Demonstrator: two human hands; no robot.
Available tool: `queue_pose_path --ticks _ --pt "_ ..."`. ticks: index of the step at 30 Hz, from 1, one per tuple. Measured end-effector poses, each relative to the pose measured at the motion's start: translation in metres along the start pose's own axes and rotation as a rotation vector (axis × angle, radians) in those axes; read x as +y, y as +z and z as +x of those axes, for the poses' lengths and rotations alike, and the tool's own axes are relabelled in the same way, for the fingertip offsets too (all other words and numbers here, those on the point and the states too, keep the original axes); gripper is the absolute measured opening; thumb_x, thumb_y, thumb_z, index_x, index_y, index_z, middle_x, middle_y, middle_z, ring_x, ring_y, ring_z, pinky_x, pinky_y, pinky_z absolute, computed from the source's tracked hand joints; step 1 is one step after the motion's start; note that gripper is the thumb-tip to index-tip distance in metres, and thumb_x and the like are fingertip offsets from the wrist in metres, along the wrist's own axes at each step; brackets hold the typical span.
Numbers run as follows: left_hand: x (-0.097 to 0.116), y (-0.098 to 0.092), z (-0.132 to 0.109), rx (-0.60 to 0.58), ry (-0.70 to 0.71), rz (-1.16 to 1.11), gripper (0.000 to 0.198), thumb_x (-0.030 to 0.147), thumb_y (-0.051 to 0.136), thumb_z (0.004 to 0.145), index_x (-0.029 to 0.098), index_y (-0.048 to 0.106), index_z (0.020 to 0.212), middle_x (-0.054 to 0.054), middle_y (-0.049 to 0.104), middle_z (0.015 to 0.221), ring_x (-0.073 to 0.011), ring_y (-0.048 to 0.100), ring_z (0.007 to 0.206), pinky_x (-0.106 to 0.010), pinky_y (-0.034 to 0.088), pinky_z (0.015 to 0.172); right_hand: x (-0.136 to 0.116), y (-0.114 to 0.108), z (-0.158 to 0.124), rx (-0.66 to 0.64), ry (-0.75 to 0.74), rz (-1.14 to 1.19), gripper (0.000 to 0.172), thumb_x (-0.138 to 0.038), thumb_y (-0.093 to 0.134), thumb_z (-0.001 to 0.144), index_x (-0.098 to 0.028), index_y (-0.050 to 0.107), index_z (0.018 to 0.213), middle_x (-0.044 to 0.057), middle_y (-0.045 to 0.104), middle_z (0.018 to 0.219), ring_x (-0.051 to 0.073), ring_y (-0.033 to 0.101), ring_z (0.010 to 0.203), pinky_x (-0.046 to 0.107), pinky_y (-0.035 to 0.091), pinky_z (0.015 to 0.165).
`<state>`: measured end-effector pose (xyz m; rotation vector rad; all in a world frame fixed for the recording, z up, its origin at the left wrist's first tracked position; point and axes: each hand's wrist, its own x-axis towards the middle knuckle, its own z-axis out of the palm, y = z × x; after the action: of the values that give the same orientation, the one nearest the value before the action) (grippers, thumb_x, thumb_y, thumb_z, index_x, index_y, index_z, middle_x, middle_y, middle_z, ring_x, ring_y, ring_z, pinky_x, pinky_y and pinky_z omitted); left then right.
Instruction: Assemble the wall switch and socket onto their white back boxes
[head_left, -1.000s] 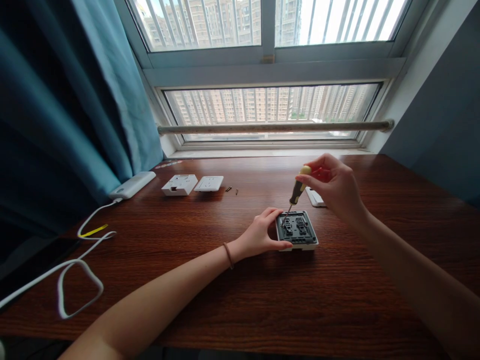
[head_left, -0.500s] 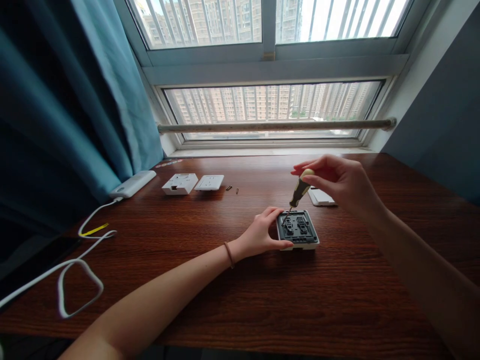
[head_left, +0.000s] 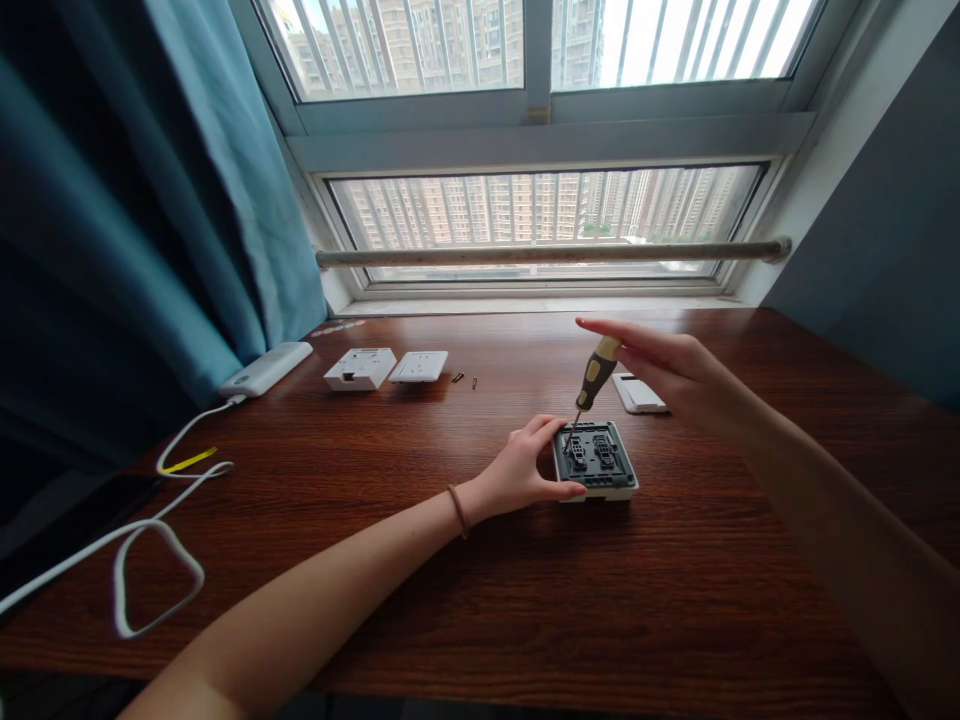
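The left hand (head_left: pixel 521 465) lies low on the dark brown wooden counter (head_left: pixel 525 600), forearm reaching in from the lower left with a brown band at the wrist. Its thumb runs along the near edge and its fingers curl over the far left corner of the square dark grey switch module with a white rim (head_left: pixel 598 460), clamped on that left side. The right hand (head_left: pixel 671 372) comes in from the right and hovers above and behind the module, fingers stretched out nearly straight and pointing left. The top of the short screwdriver with a black and yellow handle (head_left: pixel 595 372) rests against those fingers; whether the thumb pinches it from below I cannot tell. The screwdriver leans up to the right, its thin shaft running down to the module's far left corner. The module lies flat at the middle of the counter, its open grey side up, showing two black insets side by side. Just behind the right hand lies a flat white cover plate (head_left: pixel 639 394). Further left along the back sit two small dark screws (head_left: pixel 465 379), two white socket pieces (head_left: pixel 386 367), and a long white power strip (head_left: pixel 265 369) with a looping white cable (head_left: pixel 157 530).
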<state>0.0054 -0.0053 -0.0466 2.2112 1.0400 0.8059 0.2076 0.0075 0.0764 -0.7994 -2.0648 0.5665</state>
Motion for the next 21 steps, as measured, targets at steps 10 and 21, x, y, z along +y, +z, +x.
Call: queue_pose_path --ticks 10,21 --pt "0.001 0.000 0.001 -0.006 0.003 0.004 0.077 0.052 0.071 0.060 0.022 0.043 0.125 -0.009 0.049 0.124 -0.0270 0.047 0.114 -0.040 0.036 0.101 0.007 0.023 -0.003 0.299 0.135 0.196 0.029 -0.031 0.074 0.067 -0.020 0.060 0.091 0.001 0.069 0.076 0.019 0.066 0.074 0.035 0.054 0.070" --pt "0.001 0.001 0.001 -0.006 -0.012 0.002 0.079 0.053 0.071 0.059 0.021 0.044 0.126 -0.009 0.048 0.124 -0.0275 0.047 0.114 -0.041 0.035 0.102 0.002 0.008 -0.002 0.095 -0.095 -0.061 0.027 -0.026 0.042 0.091 -0.019 0.060 0.110 0.008 0.064 0.108 0.020 0.059 0.100 0.037 0.046 0.087"
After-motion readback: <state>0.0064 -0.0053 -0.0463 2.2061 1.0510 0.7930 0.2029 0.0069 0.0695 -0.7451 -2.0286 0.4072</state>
